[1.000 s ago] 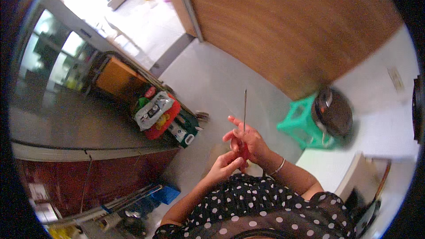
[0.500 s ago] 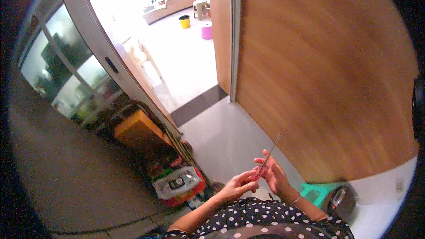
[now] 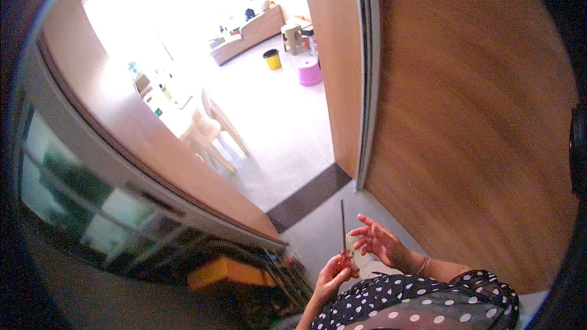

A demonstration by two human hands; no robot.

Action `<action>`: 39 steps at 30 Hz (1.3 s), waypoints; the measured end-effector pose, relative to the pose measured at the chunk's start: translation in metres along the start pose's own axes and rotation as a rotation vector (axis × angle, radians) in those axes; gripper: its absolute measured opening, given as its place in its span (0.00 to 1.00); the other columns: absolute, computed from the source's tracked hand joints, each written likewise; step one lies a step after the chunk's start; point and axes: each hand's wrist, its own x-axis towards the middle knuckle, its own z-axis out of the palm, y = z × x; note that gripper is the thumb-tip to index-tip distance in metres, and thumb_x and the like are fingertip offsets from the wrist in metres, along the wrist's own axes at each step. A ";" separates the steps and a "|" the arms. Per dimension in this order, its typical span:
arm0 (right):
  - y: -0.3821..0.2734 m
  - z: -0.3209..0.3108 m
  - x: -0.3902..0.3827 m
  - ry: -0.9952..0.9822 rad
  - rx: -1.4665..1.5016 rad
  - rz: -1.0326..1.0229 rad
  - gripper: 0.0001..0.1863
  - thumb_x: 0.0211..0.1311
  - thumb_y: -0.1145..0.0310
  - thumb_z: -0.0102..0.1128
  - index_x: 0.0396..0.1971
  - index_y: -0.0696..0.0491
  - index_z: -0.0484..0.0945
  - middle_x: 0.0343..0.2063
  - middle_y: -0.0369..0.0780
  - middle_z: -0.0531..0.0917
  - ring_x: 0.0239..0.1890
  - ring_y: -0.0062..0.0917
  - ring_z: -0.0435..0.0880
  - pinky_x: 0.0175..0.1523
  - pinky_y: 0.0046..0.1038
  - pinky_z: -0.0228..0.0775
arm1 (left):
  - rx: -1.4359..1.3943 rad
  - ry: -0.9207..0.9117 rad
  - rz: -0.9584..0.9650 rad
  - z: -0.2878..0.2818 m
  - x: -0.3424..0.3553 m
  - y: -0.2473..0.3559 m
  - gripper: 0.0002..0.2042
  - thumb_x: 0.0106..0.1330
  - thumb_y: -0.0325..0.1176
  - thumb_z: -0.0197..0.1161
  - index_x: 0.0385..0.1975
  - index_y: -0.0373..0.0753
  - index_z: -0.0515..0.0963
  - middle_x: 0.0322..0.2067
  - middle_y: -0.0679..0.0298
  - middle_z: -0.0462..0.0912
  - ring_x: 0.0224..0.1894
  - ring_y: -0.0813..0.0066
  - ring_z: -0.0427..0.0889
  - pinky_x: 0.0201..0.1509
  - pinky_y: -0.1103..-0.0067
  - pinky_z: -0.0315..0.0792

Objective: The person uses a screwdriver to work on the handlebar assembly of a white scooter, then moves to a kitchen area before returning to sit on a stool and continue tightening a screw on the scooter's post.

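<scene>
Swinging leftward, the head view is now showing much more of the bright doorway, and the green stool from half a second ago is no longer appearing; the hands are drawing a little apart, and the tool's shaft is pointing nearly straight up the picture instead of slanting right.

From the head camera, the person's left hand [image 3: 335, 274] is gripping a slim tool [image 3: 343, 226] by its red handle [image 3: 346, 259], its fingers closing around the lower end while the thin, dark shaft is rising clear above them. The right hand [image 3: 385, 248] is holding nothing visible; its fingers are spreading loosely, hovering just beside the handle, and whether a fingertip is touching it, one cannot tell. A thin bracelet [image 3: 424, 263] is circling the right wrist, behind those fingers. Nearest the body, below the fingers, black clothing with white dots [image 3: 403, 305] is filling the lower edge.

To the right of the fingers, a brown wooden panel [image 3: 471, 122] is standing tall. Ahead of the fingers, a dark threshold strip [image 3: 312, 197] is crossing the doorway; well beyond it, a yellow bucket [image 3: 272, 61] and a pinkish-purple round tub [image 3: 310, 73] are sitting on the pale floor [image 3: 287, 128]. Left of the fingers, an orange block-like object [image 3: 227, 274] is resting low in shadow.
</scene>
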 end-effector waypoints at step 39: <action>-0.238 -0.068 1.004 0.161 0.293 0.063 0.30 0.67 0.54 0.47 0.64 0.50 0.53 0.48 0.42 0.73 0.44 0.25 0.76 0.50 0.30 0.69 | 0.140 -0.117 -0.300 -0.499 0.816 0.426 0.16 0.65 0.30 0.55 0.51 0.34 0.64 0.37 0.57 0.79 0.36 0.75 0.77 0.38 0.82 0.69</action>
